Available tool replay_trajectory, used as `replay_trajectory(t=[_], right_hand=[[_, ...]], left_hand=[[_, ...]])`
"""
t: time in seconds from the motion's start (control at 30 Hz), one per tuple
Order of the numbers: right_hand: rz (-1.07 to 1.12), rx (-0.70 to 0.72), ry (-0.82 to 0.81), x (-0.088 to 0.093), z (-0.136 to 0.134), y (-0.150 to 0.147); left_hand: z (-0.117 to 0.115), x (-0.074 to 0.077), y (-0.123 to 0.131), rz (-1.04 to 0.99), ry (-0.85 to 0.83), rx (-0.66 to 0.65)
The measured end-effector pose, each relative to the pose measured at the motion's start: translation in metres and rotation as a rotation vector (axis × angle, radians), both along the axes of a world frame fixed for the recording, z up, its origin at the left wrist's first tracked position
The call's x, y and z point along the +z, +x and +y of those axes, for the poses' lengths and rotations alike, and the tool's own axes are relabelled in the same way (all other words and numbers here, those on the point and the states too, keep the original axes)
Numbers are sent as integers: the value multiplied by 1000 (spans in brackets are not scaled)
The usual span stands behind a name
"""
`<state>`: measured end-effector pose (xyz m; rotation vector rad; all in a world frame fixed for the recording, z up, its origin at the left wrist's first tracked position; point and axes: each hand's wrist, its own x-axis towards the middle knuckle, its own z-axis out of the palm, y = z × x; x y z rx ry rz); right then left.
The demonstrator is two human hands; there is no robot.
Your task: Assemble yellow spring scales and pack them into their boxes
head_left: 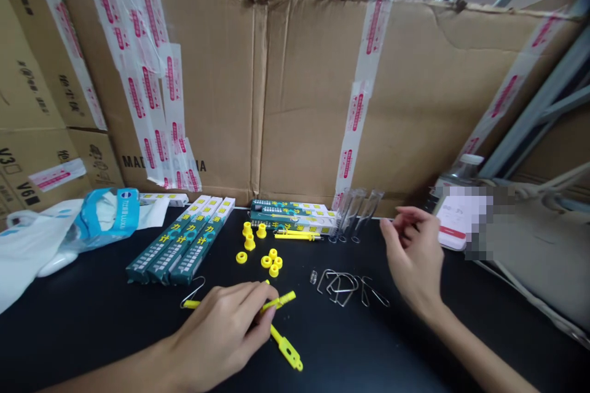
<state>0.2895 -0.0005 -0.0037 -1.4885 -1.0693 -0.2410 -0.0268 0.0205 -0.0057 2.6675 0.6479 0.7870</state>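
My left hand (pixel 230 325) is closed around a thin yellow plastic rod (pixel 286 299), whose end sticks out past the fingertips. Another bit of yellow (pixel 190 304) shows left of the hand, beside a bent wire hook (pixel 196 285); whether it is the same piece is hidden. Below the fingertips lies a flat yellow plastic strip (pixel 288 350) with holes. My right hand (pixel 412 258) is raised at the right, fingers loosely curled and thumb apart, with nothing visible in it. Several wire hooks (pixel 341 285) and a small metal spring (pixel 313 276) lie between the hands.
Yellow plastic caps (pixel 266 261) are scattered mid-table. Behind them are slim green boxes (pixel 295 212), yellow rods (pixel 297 236) and clear tubes (pixel 354 215). More green boxes (pixel 179 242) lie left, near a blue packet (pixel 108 215). A phone (pixel 454 221) leans at right. Cardboard (pixel 304 104) walls the back.
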Motion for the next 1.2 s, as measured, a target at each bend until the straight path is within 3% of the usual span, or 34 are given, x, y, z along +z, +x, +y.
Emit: replay_trajectory(t=[0.23,0.47,0.57,0.77,0.83,0.93,1.07,1.2], right_hand=[[82,83,-320,-27,28,35],[99,194,-451,-38,33,46],[163,159,-365,-34,30,48],[260,118,52,-4,14,26],[276,190,115,6,6,6],[293,377,75,10,-8,-34],[525,821,-133,-4,-23,-84],[679,1086,-285,-13,-25,-104]], left_hand=[[1,-3,-3,19,53,4],[2,-3,-1,2,27,7],[2,-3,-1,14,34,28],[1,-2,0,29,67,53],[1,-2,0,37,82,60],[1,-2,0,42,70,65],[0,-1,1,72,62,74],[0,1,2,95,50,70]])
